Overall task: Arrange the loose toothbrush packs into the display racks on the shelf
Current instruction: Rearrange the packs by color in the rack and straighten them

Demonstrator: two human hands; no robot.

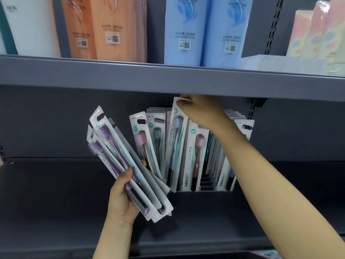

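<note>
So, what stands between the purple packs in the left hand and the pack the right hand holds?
Head view: a pink toothbrush pack and a green one.

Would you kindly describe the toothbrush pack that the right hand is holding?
The toothbrush pack is a long white card under clear plastic, holding a brush with a blue-grey head. It stands nearly upright, its foot among the packs in the display rack. The right hand pinches its top edge, just below the upper shelf.
</note>
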